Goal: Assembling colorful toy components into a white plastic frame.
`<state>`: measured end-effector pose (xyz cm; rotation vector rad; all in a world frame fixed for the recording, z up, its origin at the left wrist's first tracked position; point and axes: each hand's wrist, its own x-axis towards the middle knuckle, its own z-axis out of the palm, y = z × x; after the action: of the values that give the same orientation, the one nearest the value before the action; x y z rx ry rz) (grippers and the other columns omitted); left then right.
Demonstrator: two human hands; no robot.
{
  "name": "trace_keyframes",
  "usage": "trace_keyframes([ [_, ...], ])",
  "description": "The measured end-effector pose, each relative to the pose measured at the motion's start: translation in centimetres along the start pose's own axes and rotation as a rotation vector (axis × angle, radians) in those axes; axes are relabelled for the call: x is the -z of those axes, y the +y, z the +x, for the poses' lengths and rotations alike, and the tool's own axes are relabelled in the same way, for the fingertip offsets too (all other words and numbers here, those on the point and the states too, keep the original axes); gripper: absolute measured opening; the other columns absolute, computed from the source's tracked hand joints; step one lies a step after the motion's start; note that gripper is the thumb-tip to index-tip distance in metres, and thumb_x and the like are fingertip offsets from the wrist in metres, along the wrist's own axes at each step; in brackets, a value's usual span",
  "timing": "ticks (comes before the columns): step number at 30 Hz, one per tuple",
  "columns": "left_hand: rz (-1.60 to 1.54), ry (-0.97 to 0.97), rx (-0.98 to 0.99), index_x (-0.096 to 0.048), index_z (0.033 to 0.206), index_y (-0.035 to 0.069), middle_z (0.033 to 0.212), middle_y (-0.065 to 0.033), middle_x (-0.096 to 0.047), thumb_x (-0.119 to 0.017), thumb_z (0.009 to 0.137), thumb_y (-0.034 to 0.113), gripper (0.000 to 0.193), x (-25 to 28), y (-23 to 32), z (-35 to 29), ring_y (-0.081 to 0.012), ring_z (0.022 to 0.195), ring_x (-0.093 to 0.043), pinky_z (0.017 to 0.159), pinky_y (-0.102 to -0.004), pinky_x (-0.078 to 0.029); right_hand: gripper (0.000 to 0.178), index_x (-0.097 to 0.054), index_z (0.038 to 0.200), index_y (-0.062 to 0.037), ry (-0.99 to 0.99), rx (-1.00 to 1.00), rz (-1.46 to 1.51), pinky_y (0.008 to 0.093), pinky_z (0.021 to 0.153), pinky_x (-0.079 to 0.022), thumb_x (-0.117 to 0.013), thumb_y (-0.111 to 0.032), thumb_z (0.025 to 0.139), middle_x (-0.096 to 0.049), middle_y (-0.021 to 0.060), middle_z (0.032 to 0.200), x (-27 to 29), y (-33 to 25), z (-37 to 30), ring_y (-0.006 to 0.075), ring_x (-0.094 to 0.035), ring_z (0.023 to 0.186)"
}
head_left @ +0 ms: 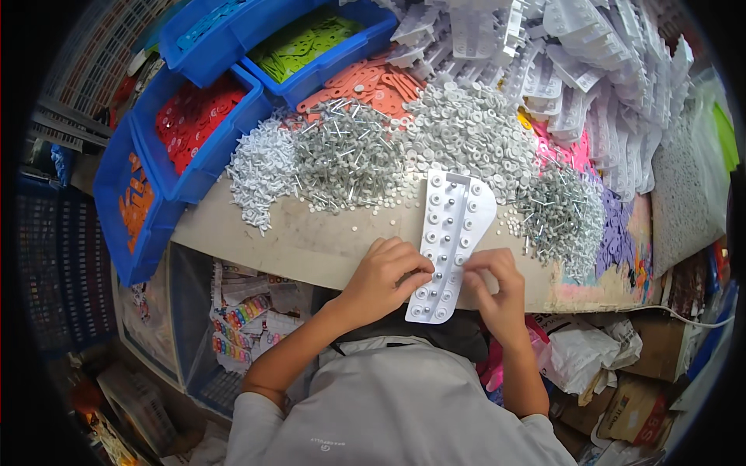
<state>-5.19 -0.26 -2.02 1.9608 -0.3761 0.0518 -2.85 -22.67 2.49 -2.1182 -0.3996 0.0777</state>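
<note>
A long white plastic tray, wider at its far right end, juts over the table's near edge toward my lap. White ring-shaped washers sit in two rows along it, with a line of metal studs between them. My left hand is at the tray's left edge, fingers curled and fingertips drawn together; whatever they pinch is too small to make out. Across from it, my right hand is bent in a pinch at the right edge. Anything between its thumb and fingers is hidden.
Beyond the tray lie heaps of grey-white washers, metal pins and small white pieces. Blue bins of coloured plastic parts stand at the left. Stacked white trays fill the far right, beside a clear bag.
</note>
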Motion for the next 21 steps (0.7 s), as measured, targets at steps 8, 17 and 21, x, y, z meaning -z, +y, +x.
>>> trace_keyframes([
  [8, 0.071, 0.021, -0.013, -0.070, 0.092, 0.007, 0.082, -0.0028, -0.062, -0.079, 0.083, 0.012, 0.013, -0.1, 0.7, 0.4, -0.0220, 0.082, -0.059, 0.080, -0.0354, -0.041, 0.012, -0.071, 0.094, -0.0017, -0.154, -0.046, 0.003, 0.0368, 0.088, -0.048, -0.071, 0.003, 0.083, -0.068, 0.0086, 0.097, 0.2, -0.4, -0.1, 0.0282, -0.059, 0.100],
  [17, 0.068, 0.098, -0.142, -0.071, 0.087, 0.007, 0.084, -0.0017, -0.062, -0.083, 0.077, 0.011, 0.016, -0.3, -0.9, -0.4, -0.0218, 0.082, -0.059, 0.077, -0.0358, -0.042, 0.014, -0.069, 0.094, 0.0005, -0.145, -0.042, -0.043, 0.0366, 0.085, -0.047, -0.070, 0.005, 0.081, -0.067, 0.0108, 0.094, -0.2, -0.1, -0.4, 0.0266, -0.060, 0.092],
  [21, 0.058, 0.074, -0.129, -0.071, 0.088, 0.006, 0.083, -0.0027, -0.063, -0.081, 0.079, 0.008, 0.014, 0.3, -0.5, 0.8, -0.0230, 0.083, -0.059, 0.078, -0.0361, -0.044, 0.019, -0.070, 0.097, -0.0030, -0.065, 0.046, -0.198, 0.0390, 0.084, -0.047, -0.075, 0.002, 0.079, -0.066, 0.0095, 0.096, -1.0, 0.5, -1.1, 0.0295, -0.059, 0.093],
])
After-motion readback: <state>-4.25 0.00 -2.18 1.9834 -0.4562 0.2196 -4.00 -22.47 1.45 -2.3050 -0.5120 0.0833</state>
